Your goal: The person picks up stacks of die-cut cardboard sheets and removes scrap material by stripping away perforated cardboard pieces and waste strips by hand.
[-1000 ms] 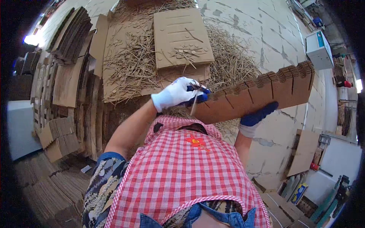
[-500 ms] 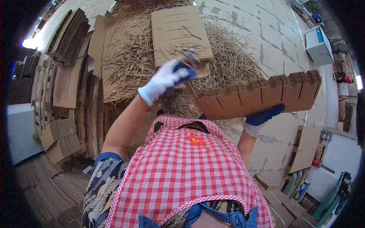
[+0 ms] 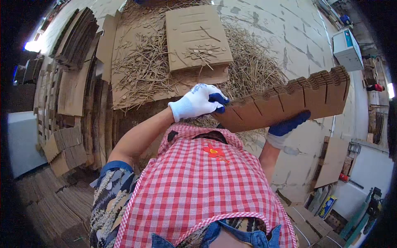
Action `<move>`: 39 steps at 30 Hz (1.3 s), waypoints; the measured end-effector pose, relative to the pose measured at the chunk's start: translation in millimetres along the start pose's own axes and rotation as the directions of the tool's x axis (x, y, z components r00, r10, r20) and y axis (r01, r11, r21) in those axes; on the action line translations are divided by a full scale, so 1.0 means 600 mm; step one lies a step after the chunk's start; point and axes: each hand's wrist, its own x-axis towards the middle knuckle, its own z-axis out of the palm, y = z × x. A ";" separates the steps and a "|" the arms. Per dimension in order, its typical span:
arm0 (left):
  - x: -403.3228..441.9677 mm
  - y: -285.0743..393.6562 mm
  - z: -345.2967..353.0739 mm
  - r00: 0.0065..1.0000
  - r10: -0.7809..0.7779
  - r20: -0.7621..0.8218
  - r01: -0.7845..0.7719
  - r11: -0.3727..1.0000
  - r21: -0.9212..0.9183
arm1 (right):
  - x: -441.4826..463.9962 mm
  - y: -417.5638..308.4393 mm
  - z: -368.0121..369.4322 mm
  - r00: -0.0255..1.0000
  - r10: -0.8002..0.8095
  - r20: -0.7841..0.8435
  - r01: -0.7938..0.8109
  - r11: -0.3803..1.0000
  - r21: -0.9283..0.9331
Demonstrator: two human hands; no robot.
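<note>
A stack of slotted cardboard sheets (image 3: 285, 99) with a scalloped upper edge is held tilted in front of me, its right end higher. My right hand (image 3: 289, 126), in a blue-and-white work glove, grips it from the lower side toward the right. My left hand (image 3: 200, 101), gloved the same way, has its fingers curled at the stack's left end; the fingertips are partly hidden. Just beyond lies a pile of flat cardboard sheets (image 3: 194, 27) with cut slots, loose strips and small discs on top.
Thin cardboard offcuts (image 3: 142, 62) are heaped left of the pile, and more offcuts (image 3: 252, 53) lie on its right. Upright cardboard stacks (image 3: 76, 37) stand at the left beside a wooden pallet (image 3: 45, 91). A white box (image 3: 347, 48) is at the far right.
My left hand has come down and nearer from over the pile's front edge to the left end of the held stack. The stack's right part has risen slightly.
</note>
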 end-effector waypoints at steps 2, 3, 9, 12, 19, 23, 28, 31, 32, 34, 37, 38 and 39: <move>-0.001 -0.007 0.010 0.999 -0.045 -0.014 0.044 0.996 -0.075 | 0.014 0.018 -0.034 0.999 -0.022 -0.026 0.020 0.995 -0.099; -0.001 -0.012 0.019 0.995 -0.093 -0.023 0.089 0.984 -0.153 | 0.019 0.024 -0.046 0.999 -0.033 -0.039 0.027 0.988 -0.150; 0.009 -0.056 0.041 0.916 -0.385 -0.112 0.293 0.833 -0.469 | -0.005 -0.005 0.008 1.000 -0.006 0.013 0.007 0.999 -0.039; 0.008 -0.076 0.044 0.886 -0.392 -0.249 0.157 0.757 -0.634 | 0.008 -0.004 0.004 0.999 -0.047 -0.027 0.049 0.998 0.050; 0.000 -0.045 0.005 0.982 -0.101 -0.158 -0.008 0.819 -0.574 | 0.019 -0.011 0.022 0.990 0.054 0.129 -0.075 0.983 0.167; -0.001 -0.044 -0.006 0.992 0.011 0.122 0.026 0.955 -0.297 | 0.039 0.017 -0.002 0.809 -0.094 0.581 -0.314 0.766 0.561; -0.014 -0.029 0.016 0.999 -0.034 0.023 0.039 0.941 -0.335 | 0.039 0.016 -0.018 0.820 -0.047 0.570 -0.263 0.855 0.448; -0.015 -0.028 0.031 0.997 -0.044 -0.055 0.021 0.930 -0.366 | 0.020 -0.001 0.026 0.986 -0.017 0.167 0.010 0.999 0.039; -0.017 -0.031 0.034 0.994 -0.055 -0.094 0.015 0.924 -0.382 | 0.020 0.000 0.025 0.985 -0.013 0.174 0.007 0.999 0.036; -0.020 -0.049 0.044 0.990 -0.080 -0.118 0.019 0.892 -0.452 | 0.022 0.005 0.017 0.976 -0.068 0.209 0.100 0.984 -0.146; -0.027 -0.061 0.043 0.983 -0.123 -0.138 0.021 0.814 -0.580 | 0.015 0.011 0.028 0.979 -0.053 0.196 0.078 0.989 -0.126; -0.032 -0.055 0.030 0.977 -0.162 -0.142 0.044 0.796 -0.604 | 0.012 0.011 0.040 0.986 -0.006 0.168 0.008 1.000 -0.013; -0.037 -0.045 0.010 0.969 -0.195 -0.151 0.061 0.781 -0.622 | 0.012 0.012 0.051 0.988 0.039 0.151 -0.056 0.992 0.109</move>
